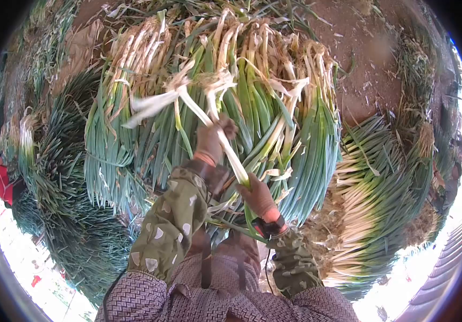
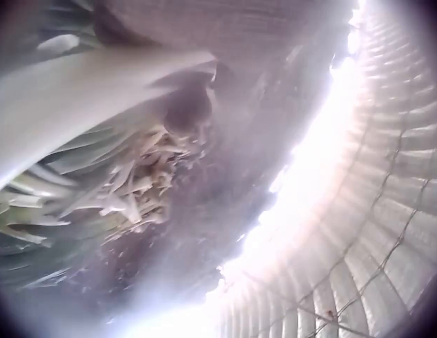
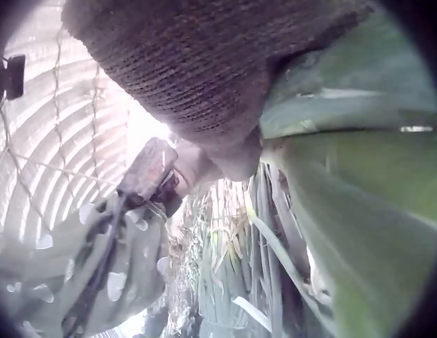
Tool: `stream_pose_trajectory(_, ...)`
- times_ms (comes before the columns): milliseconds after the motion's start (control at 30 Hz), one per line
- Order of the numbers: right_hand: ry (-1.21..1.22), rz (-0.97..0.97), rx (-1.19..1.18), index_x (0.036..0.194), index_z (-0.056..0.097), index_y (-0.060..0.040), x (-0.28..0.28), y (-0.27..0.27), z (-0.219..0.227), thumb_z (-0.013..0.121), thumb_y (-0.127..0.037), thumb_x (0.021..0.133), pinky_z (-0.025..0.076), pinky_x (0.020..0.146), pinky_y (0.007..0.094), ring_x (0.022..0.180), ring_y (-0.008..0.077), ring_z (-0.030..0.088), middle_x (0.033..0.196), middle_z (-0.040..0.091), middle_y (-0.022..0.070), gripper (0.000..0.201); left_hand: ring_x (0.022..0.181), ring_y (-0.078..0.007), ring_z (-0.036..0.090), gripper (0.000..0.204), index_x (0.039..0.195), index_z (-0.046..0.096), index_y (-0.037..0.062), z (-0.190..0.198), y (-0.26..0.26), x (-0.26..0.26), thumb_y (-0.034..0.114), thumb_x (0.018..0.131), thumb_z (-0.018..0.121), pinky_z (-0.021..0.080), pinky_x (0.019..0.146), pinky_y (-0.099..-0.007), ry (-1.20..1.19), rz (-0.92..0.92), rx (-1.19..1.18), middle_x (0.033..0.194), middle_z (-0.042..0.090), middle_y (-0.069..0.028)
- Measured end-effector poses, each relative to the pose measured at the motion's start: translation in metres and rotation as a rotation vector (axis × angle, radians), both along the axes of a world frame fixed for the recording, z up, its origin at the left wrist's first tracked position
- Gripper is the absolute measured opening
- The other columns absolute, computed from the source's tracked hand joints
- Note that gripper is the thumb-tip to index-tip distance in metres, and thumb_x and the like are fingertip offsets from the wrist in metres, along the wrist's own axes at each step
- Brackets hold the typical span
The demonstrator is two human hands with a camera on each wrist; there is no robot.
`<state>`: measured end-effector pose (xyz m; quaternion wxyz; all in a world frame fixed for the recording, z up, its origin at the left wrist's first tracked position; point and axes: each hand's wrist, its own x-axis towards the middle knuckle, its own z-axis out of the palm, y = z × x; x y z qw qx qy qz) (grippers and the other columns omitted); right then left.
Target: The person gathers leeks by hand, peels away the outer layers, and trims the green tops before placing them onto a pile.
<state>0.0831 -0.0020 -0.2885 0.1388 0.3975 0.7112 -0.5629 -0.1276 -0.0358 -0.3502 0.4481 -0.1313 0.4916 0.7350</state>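
A long green onion point(image 1: 199, 111) slants between my hands, its white root end up and left. My right hand point(image 1: 258, 197), in a brown knit glove, grips its green leaf end. In the right wrist view the ribbed glove point(image 3: 204, 70) closes over broad green leaves point(image 3: 359, 190). My left hand point(image 1: 209, 142), also gloved, holds the pale shaft farther up, its fingers blurred. In the left wrist view the white shaft point(image 2: 78, 98) runs in between glove and fingertip. A blurred white stalk point(image 1: 153, 107) sticks out leftward near the roots.
A wide heap of green onions point(image 1: 252, 102) lies right under my hands, roots facing away. More bundles lie at the left point(image 1: 70, 177) and the right point(image 1: 370, 209). Bare brown soil point(image 1: 360, 70) with scraps shows at the upper right. A ribbed translucent wall point(image 2: 359, 232) curves beside me.
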Motion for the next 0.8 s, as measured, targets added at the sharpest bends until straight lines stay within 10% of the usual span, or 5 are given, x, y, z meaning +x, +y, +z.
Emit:
stream_pose_trajectory(100,-0.048,0.006,-0.069,0.109,0.057,-0.0033,0.028,-0.010,0.028,0.070,-0.030,0.093,0.050,0.068,0.0500,0.081,0.0476,0.065,0.081,0.066,0.0263,0.034,0.066,-0.0156,0.064,0.023,0.094,0.062,0.0097,0.008,-0.004,-0.041,0.031,0.095,0.071,0.049,0.060,-0.0287,-0.249,0.217,0.032,0.073,0.063,-0.0041)
stream_pose_trajectory(267,-0.158,0.096,-0.027,0.101,0.056,-0.0048,0.051,-0.013,0.082,0.069,-0.035,0.093,0.050,0.063,0.0513,0.074,0.0454,0.066,0.076,0.066,0.0232,0.034,0.060,-0.0145,0.057,0.026,0.089,0.060,0.0106,0.021,-0.046,-0.085,0.034,0.094,0.072,0.054,0.062,-0.0347,-0.040,-0.046,0.007,0.070,0.055,0.0020)
stream_pose_trajectory(533,-0.237,-0.023,0.037,0.102,0.061,-0.0041,0.176,-0.019,0.150,0.073,-0.030,0.091,0.050,0.055,0.0408,0.062,0.0300,0.068,0.071,0.064,0.0178,0.031,0.064,-0.0233,0.058,0.020,0.098,0.062,0.0083,0.111,-0.017,-0.169,0.028,0.093,0.065,0.053,0.060,-0.0376,1.139,-0.171,-0.553,0.075,0.055,-0.0052)
stream_pose_trajectory(700,-0.230,-0.701,0.040,0.101,0.063,-0.0004,0.234,0.012,0.105,0.066,-0.022,0.094,0.048,0.052,0.0323,0.058,0.0143,0.061,0.071,0.064,0.0066,0.023,0.074,-0.0314,0.062,0.022,0.104,0.064,0.0078,0.154,-0.007,-0.229,0.023,0.088,0.064,0.054,0.068,-0.0420,1.634,-0.121,-0.999,0.086,0.061,-0.0119)
stream_pose_trajectory(800,-0.097,-0.856,0.043,0.098,0.062,0.0009,0.238,0.029,0.047,0.066,-0.021,0.094,0.048,0.051,0.0311,0.058,0.0145,0.061,0.073,0.064,0.0049,0.023,0.080,-0.0363,0.064,0.026,0.108,0.065,0.0074,0.119,-0.005,-0.155,0.020,0.086,0.064,0.055,0.073,-0.0446,1.791,-0.116,-1.043,0.093,0.064,-0.0159)
